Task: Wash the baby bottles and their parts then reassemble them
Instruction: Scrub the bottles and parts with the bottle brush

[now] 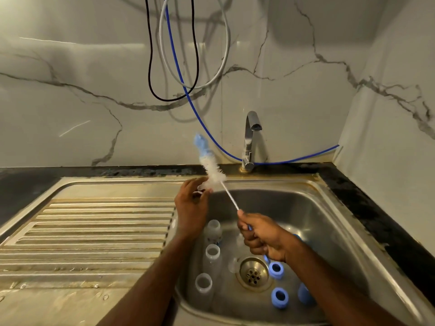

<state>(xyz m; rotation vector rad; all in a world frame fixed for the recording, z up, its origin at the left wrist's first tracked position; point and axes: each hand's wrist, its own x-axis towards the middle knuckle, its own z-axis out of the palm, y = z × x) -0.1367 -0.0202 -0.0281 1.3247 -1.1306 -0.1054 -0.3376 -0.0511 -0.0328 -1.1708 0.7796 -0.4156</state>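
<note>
A: From the head camera, what are the hands doing?

B: The right hand (263, 236) is curled tight round the blue handle of a bottle brush (213, 170), which slants up and to the left over the sink (329, 222). The left hand (191, 203) has its fingers bent round a small clear part (202, 186), pinched at the fingertips and touching the white bristles. What the part is exactly, I cannot tell.

A: And the bottles?

B: Three clear bottles (213, 254) lie in the basin along its left wall, open necks towards the camera, one behind another. Blue collar rings (275, 270) sit on the basin floor to the right of the drain (253, 274); two show their holes, a third is partly hidden by the right forearm.

A: Anything round the sink?

B: A ribbed drainboard (94, 231) runs off to the left, set in a dark bench (376, 208). A chrome tap (250, 142) stands at the back rim, no water running from it. A blue hose (200, 118) trails down the marble wall (70, 102) past the tap, with a black cable (150, 67) and a grey one (226, 43) looped above
</note>
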